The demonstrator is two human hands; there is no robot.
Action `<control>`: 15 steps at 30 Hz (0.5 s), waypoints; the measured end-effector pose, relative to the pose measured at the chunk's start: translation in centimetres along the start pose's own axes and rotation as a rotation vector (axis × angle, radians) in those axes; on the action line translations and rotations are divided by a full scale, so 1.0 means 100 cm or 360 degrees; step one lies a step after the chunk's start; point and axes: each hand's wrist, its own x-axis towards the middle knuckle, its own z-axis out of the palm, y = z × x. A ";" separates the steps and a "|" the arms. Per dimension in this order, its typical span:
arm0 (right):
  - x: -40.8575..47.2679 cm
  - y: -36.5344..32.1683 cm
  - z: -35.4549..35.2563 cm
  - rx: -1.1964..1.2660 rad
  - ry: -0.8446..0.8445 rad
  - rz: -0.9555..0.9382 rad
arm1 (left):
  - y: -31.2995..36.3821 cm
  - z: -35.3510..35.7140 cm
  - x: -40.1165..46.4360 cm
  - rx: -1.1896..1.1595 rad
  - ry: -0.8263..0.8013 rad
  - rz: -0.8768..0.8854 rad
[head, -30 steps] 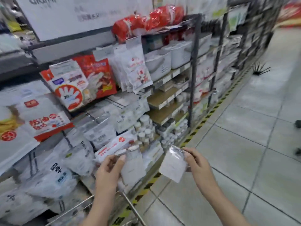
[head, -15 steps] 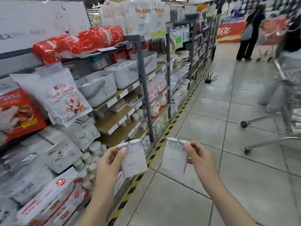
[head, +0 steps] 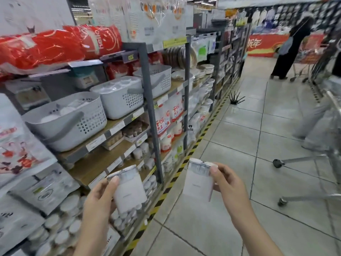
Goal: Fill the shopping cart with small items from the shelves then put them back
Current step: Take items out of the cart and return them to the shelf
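The left hand [head: 100, 199] pinches a small flat white plastic packet with a grey top strip [head: 129, 191], thumb on its upper left corner and fingers curled behind, holding it upright in front of the lower edge of the grey metal shelving unit [head: 147, 93]. The right hand [head: 228, 183] pinches a second small flat white packet with a clear top strip [head: 198, 181] at its upper right corner, upright above the grey tiled floor [head: 239, 145], apart from the first packet. A metal shopping cart [head: 332, 163] stands at the right edge of the aisle, and white perforated plastic baskets [head: 73, 119] sit along the front edge of an upper wooden shelf.
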 end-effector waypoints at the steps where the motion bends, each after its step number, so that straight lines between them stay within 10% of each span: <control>1: 0.020 0.001 0.000 0.0003 0.0000 -0.0005 | 0.002 0.014 0.017 -0.0008 -0.0002 0.0013; 15: 0.286 0.028 -0.025 0.0098 -0.0009 0.0120 | 0.026 0.212 0.183 0.0087 -0.0018 0.0081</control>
